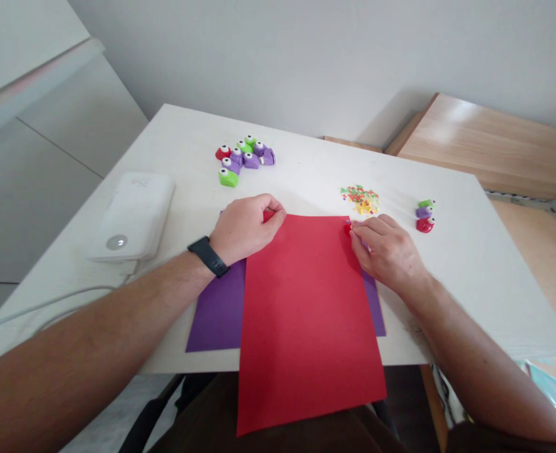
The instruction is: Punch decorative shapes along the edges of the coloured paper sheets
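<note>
A sheet of red paper (308,302) lies over purple paper (216,314), its lower end hanging past the table's front edge. My left hand (249,226), with a dark band on the wrist, pinches the red sheet's far left edge between thumb and fingers. At the far right corner, my right hand (381,248) is closed on a small red craft punch (347,229), mostly hidden by the fingers. Just beyond that hand lies a pile of tiny paper cut-outs (361,198) in green, orange and yellow.
Several green, purple and red craft punches (252,160) cluster at the back left. Three more punches (425,217) stand at the right. A white box-shaped device (138,211) with a cable (84,292) occupies the left side. Wooden furniture (490,145) stands beyond the table's right side.
</note>
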Tool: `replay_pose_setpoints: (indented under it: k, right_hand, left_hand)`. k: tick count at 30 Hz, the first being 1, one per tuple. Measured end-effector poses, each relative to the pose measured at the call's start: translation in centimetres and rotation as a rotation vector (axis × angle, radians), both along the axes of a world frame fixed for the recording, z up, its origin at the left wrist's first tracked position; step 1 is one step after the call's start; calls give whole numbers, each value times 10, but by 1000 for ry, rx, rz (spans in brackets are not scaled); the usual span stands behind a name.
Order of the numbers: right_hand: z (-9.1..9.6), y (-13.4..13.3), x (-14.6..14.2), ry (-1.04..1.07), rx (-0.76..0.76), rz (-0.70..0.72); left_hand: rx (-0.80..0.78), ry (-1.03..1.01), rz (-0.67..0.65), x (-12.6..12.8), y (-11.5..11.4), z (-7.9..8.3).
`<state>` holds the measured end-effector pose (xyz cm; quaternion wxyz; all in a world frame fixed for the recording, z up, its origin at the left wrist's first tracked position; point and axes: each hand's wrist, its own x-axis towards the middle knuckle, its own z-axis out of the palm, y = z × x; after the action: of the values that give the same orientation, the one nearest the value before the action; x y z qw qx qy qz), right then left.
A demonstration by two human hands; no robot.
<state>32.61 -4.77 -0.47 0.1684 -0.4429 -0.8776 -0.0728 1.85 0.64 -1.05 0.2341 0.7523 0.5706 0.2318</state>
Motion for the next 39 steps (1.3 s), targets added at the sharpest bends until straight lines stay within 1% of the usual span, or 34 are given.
replay_pose_setpoints:
  k: [9, 13, 17, 21, 24, 29, 33, 39]
  right_hand:
    - [5, 0, -7, -81, 30, 8]
    - [0, 0, -2, -7, 24, 13]
    - [-7, 0, 5, 92, 28, -20]
    - [-7, -2, 7, 188, 4, -79]
    - [-8, -2, 7, 256, -11, -91]
    - [-15, 2, 10, 236, -65, -140]
    - [-16, 5, 11, 261, -135, -138]
    - [-12, 5, 16, 270, -106, -200]
  left_hand:
    - [-15, 9, 3, -1, -1, 3]
    - [-12, 14, -3, -1, -1, 3]
    - [-15, 8, -2, -1, -1, 3]
    - [-18, 1, -5, -1, -1, 2]
    - [-14, 4, -6, -1, 0, 1]
    - [-2, 5, -22, -2, 0, 1]
    - [1, 8, -40, -3, 1, 1]
    - [-6, -8, -40, -4, 1, 2]
